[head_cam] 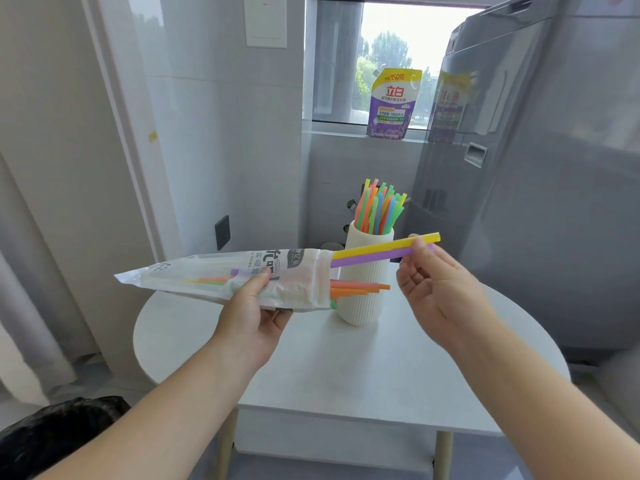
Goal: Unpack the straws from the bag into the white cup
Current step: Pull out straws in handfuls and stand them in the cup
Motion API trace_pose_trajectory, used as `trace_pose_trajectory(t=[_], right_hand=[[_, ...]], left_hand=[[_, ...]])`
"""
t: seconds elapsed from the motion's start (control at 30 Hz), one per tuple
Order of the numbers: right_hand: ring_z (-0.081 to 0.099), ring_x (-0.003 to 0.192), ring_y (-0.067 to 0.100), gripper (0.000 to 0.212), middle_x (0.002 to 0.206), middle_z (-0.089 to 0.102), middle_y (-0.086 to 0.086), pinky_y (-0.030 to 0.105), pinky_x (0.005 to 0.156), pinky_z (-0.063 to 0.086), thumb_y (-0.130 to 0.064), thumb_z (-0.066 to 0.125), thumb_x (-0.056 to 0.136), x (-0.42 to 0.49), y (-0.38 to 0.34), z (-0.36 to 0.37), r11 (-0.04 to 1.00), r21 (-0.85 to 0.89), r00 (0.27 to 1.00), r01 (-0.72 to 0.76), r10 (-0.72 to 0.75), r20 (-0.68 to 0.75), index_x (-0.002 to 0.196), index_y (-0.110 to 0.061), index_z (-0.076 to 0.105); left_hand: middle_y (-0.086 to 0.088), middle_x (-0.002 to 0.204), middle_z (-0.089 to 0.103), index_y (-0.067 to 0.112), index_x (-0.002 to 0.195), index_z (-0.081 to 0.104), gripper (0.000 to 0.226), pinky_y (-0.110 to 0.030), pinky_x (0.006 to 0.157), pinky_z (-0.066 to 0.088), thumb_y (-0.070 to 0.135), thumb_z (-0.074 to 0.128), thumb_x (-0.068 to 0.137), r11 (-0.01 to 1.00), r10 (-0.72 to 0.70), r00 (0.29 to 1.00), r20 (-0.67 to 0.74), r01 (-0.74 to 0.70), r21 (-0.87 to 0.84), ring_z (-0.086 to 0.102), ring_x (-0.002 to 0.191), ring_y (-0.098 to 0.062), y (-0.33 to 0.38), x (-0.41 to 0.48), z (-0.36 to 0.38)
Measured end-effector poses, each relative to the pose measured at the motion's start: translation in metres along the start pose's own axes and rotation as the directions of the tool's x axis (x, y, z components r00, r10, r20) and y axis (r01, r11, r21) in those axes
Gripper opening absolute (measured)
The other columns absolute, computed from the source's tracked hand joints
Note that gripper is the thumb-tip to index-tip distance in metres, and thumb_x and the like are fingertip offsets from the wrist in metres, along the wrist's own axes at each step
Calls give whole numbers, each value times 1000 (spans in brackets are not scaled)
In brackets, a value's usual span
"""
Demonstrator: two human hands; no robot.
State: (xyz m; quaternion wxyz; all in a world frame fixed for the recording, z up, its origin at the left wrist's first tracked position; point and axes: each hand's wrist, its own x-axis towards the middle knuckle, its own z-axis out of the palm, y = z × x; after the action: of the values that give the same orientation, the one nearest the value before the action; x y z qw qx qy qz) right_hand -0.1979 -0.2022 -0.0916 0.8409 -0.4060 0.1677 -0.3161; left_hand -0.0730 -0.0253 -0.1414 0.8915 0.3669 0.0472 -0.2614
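Observation:
My left hand [254, 306] holds a clear printed straw bag [221, 275] level above the table, its open mouth pointing right. Orange straws [360, 287] stick out of that mouth. My right hand [433, 289] pinches a yellow straw [381, 247] and a purple straw [367, 258] by their right ends; their left ends are still inside the bag. Behind them stands the ribbed white cup [363, 299] on the table, holding several coloured straws [379, 209] upright.
The round white table [346, 368] carries the cup. A grey washing machine [536, 168] stands at the right. A purple detergent pouch [393, 105] sits on the window sill. A black bag [52, 434] lies on the floor at lower left.

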Motion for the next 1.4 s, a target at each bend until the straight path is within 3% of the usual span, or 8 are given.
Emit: trace_pose_trajectory(t=[0.13,0.3,0.5,0.8,1.03,1.13,1.27,1.4], right_hand=[[64,67,7,9,72,69,-5,22,67,54,-18,64,95,4,-28,3,960,-182,973,213,-226,-54,93,-14,72],[72,71,13,9,70,72,-3,27,75,59,-14,68,94,1,-69,11,825,-287,857,487,-515,-28,88,-9,72],[75,75,17,8,74,74,-2,28,76,61,-14,70,92,1,-76,16,657,-454,756,602,-652,60,85,-14,74],[76,75,14,12,81,75,-2,32,78,62,-16,72,90,19,-74,22,456,-694,750,557,-635,185,82,-25,72],[66,73,13,11,81,72,-2,39,78,59,-25,70,90,56,-77,48,153,-844,746,514,-565,352,92,-16,74],[65,76,14,20,89,73,1,32,75,56,-29,69,90,76,-73,57,69,-880,778,471,-503,377,100,-12,75],[66,89,26,24,95,72,6,42,83,57,-32,69,90,95,-64,62,-60,-907,813,417,-422,401,99,-10,73],[66,92,23,28,107,71,7,41,81,60,-37,67,91,105,-54,61,-167,-910,836,378,-359,414,106,-13,71]], left_hand=[[-1,87,80,16,117,66,22,-25,52,59,11,66,95,1000,17,1000,-20,-18,-18,77,69,-12,3,2,-2],[-2,95,79,16,119,66,25,-25,50,58,11,68,94,999,23,998,-54,-24,-21,77,68,-12,2,5,-3],[-1,91,81,16,107,68,14,-26,51,59,10,67,94,1000,18,999,-35,-17,6,78,71,-13,-4,8,-2],[-5,106,78,15,118,67,24,-26,50,58,12,66,95,999,18,1000,-8,-17,45,77,75,-15,-8,11,0],[-6,106,78,14,127,65,32,-27,53,60,12,66,95,999,31,1000,-4,-31,45,77,77,-16,-5,13,-4],[-7,112,78,14,124,66,29,-28,53,60,12,67,95,998,30,1000,0,-30,48,77,78,-16,-6,13,-4],[-7,111,78,13,127,66,33,-28,54,60,12,68,94,998,26,1000,5,-26,59,77,78,-16,-7,14,-4],[-6,105,78,14,121,67,27,-28,54,60,12,67,94,998,25,1000,3,-25,63,76,77,-16,-6,14,-5]])
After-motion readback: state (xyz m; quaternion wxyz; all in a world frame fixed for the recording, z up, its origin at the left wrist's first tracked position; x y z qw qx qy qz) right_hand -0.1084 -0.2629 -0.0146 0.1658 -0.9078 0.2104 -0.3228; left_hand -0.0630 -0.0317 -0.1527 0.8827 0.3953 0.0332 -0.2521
